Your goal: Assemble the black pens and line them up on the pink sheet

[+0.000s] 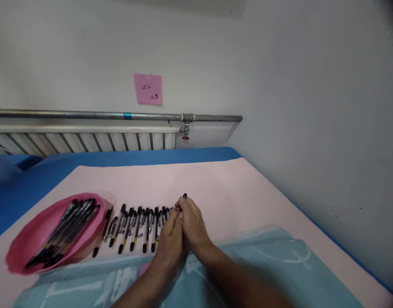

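Note:
My left hand [171,235] and my right hand [195,224] are pressed together in the middle of the view, fingers closed around a pen. Only the pen's black end [185,195] sticks out above the fingers; the rest of it is hidden between the palms. Just left of my hands lies a row of disassembled pen parts [147,229]: dark barrels or refills with black ends, clipped caps and small metallic tips. My left hand covers the right end of this row. Further left, a pink oval basin [19,252] holds a bundle of black pens [68,231].
A pale pink sheet [215,184] covers the work surface, with a blue edge [151,158] behind it. Light blue printed cloth [270,256] lies under my forearms. A radiator [87,141], a metal pipe [100,115] and a wall with a pink note [148,89] stand behind.

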`<state>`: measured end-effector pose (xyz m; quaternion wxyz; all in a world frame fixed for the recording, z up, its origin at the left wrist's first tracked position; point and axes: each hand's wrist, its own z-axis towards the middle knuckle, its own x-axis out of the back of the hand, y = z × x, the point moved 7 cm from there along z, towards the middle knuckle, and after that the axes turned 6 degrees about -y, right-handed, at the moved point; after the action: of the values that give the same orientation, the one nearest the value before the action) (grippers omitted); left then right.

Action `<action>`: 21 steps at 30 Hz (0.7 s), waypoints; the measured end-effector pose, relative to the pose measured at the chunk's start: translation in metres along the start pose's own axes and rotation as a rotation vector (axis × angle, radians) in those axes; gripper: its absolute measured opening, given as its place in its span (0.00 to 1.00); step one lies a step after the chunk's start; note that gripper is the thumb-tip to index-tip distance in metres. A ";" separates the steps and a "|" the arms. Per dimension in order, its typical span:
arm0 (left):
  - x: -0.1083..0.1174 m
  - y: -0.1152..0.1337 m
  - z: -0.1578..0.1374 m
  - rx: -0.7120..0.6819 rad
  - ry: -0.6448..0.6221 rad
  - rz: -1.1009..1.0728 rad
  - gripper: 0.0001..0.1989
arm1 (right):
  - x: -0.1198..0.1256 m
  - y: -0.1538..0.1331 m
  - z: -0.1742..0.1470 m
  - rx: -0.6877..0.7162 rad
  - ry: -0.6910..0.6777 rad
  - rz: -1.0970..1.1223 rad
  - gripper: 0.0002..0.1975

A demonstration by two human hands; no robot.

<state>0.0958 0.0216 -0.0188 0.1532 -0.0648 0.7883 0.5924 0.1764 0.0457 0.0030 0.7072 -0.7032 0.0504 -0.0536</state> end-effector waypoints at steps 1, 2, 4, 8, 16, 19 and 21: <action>0.001 0.000 0.000 -0.001 0.011 -0.019 0.17 | 0.000 -0.001 0.000 0.011 0.007 0.001 0.13; 0.001 0.000 0.000 0.003 0.014 -0.030 0.17 | -0.001 -0.001 0.001 0.015 0.008 0.007 0.13; 0.000 0.002 0.000 0.013 -0.009 -0.010 0.15 | -0.003 -0.001 0.002 0.005 -0.009 0.051 0.13; -0.003 0.005 0.004 0.005 -0.133 0.114 0.11 | 0.004 0.002 0.013 -0.029 -0.001 0.268 0.12; 0.006 0.003 0.007 0.088 -0.215 0.189 0.14 | 0.051 -0.013 0.030 0.060 0.097 0.355 0.06; 0.006 0.007 0.006 0.071 -0.187 0.164 0.15 | 0.036 -0.014 0.024 0.011 -0.054 0.213 0.07; 0.006 0.009 0.006 0.040 -0.190 0.170 0.15 | 0.023 -0.011 0.018 -0.026 -0.138 0.134 0.09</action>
<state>0.0888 0.0298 -0.0142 0.1776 0.0615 0.7846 0.5908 0.2013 0.0602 0.0142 0.7017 -0.7094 0.0493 0.0430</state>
